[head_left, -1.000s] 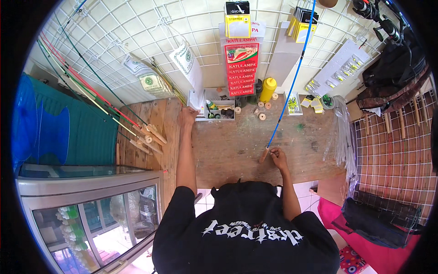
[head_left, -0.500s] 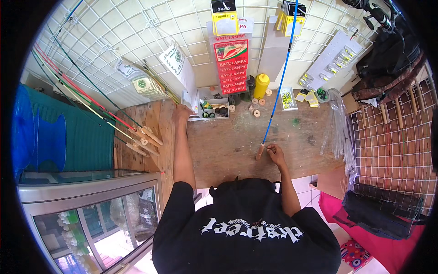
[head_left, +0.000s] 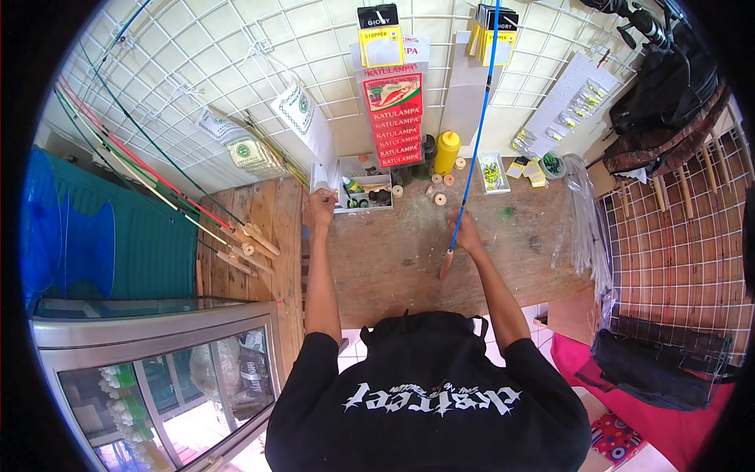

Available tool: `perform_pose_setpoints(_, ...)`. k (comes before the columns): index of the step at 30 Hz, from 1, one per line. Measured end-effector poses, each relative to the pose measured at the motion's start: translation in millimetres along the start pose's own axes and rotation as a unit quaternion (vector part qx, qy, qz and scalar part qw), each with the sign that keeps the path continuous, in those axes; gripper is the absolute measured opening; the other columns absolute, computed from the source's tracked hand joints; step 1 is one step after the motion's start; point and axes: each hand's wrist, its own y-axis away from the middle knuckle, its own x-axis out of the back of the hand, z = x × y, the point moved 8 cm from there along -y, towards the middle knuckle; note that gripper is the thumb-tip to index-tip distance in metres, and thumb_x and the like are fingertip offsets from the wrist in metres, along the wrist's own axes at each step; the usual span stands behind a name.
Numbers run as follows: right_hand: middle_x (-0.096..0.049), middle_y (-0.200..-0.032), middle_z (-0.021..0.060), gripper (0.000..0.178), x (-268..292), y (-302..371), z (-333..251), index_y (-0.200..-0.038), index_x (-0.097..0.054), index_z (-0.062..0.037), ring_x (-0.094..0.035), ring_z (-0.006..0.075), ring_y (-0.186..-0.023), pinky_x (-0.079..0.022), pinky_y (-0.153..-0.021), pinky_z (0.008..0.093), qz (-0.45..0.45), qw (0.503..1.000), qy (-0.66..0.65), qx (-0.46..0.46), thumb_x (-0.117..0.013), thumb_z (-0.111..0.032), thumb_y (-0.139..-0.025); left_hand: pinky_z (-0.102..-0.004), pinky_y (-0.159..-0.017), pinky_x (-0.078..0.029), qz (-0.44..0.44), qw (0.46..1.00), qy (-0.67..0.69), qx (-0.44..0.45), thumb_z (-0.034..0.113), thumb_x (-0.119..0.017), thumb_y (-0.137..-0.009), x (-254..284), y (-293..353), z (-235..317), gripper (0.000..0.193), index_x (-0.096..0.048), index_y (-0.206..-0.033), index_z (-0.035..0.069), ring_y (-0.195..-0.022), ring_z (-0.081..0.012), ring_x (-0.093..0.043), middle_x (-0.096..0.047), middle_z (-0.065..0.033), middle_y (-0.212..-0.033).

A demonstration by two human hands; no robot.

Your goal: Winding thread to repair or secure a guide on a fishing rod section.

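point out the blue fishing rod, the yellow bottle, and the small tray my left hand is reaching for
blue fishing rod [head_left: 476, 134], head view, on the mid shaft.
yellow bottle [head_left: 446, 153], head view, on its body.
small tray [head_left: 363, 193], head view, on its front rim.

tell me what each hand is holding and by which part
The right hand grips a blue fishing rod low on the shaft, just above its wooden handle end. The left hand reaches a small parts tray; whether it holds anything cannot be told.
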Motion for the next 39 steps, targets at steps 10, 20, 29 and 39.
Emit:
perform_pose_setpoints(10, -0.054, -0.122, 0.0189, 0.04, -73, -42, -91, -0.12, -0.054, -0.0035, -0.052, 0.0364, -0.113, -0.041, -0.097, 0.0464, -0.164, 0.915, 0.195, 0.312, -0.053, -0.003, -0.08, -0.045, -0.07, -0.049, 0.178, 0.974, 0.027, -0.138, 0.012, -0.058, -0.087, 11, 53, 65, 0.009, -0.065, -0.091, 0.007, -0.078, -0.035, -0.064, -0.065, -0.0124, -0.083)
perform_pose_setpoints(20, -0.042, -0.135, 0.0193, 0.057, -106, -52, -113, -0.137, -0.039, -0.0039, -0.05, 0.0394, -0.116, -0.042, -0.098, 0.0469, -0.174, 0.903, 0.26, 0.295, -0.051, -0.004, -0.081, -0.0334, -0.061, -0.05, -0.069, 0.979, 0.131, -0.143, 0.012, -0.062, -0.086, -58, 74, 62, 0.012, -0.065, -0.095, 0.006, -0.072, -0.0243, -0.066, -0.067, -0.0109, -0.091)
perform_pose_setpoints(29, -0.048, -0.114, 0.0218, 0.028, -100, -55, -109, -0.107, -0.054, -0.002, -0.054, 0.0403, -0.103, -0.049, -0.088, 0.0447, -0.14, 0.943, 0.135, 0.27, -0.059, -0.001, -0.079, -0.0324, -0.06, -0.049, -0.112, 0.98, 0.129, -0.098, 0.015, -0.064, -0.085, -84, 96, 53, 0.013, -0.067, -0.097, 0.008, -0.064, -0.0211, -0.065, -0.069, -0.0086, -0.083)
perform_pose_setpoints(39, -0.064, -0.105, 0.0069, 0.029, -28, -49, -109, -0.109, -0.057, -0.0029, -0.062, 0.0146, -0.096, -0.052, -0.083, 0.0293, -0.241, 0.88, -0.409, 0.0, -0.069, -0.001, -0.082, -0.0238, -0.05, -0.046, -0.122, 0.951, 0.282, -0.043, 0.017, -0.064, -0.089, -86, 125, 71, 0.015, -0.067, -0.096, 0.004, -0.057, -0.0072, -0.057, -0.068, -0.0057, -0.076)
